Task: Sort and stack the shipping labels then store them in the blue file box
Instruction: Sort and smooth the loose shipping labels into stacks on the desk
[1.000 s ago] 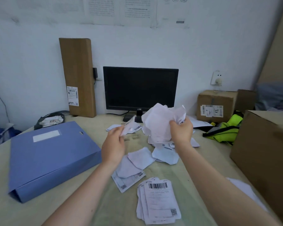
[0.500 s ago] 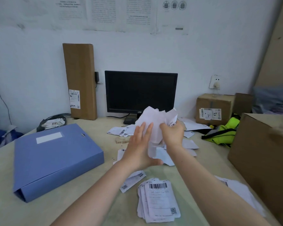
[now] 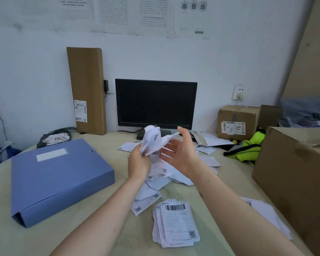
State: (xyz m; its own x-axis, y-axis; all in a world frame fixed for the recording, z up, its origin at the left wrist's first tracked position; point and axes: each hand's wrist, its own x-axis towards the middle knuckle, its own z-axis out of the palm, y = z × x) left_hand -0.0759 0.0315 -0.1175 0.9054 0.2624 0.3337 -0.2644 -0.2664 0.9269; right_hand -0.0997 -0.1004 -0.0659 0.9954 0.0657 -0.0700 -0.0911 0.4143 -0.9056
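While left hand [image 3: 139,161] grips crumpled labels [image 3: 152,139], right hand [image 3: 181,154] open, fingers splayed.

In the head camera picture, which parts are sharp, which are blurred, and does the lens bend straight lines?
Head view: the stacked labels are sharp, their barcode clear; the bunch of labels in the left hand and the open right hand are motion-blurred; the wall posters are too soft to read; the wide lens tilts the tall carton; light is soft, without glare.

Only one view is given, taken from the person's head. The bench [image 3: 100,237] is seen from above and near, the camera being pointed forward and down, toward the wall [image 3: 35,71] behind.
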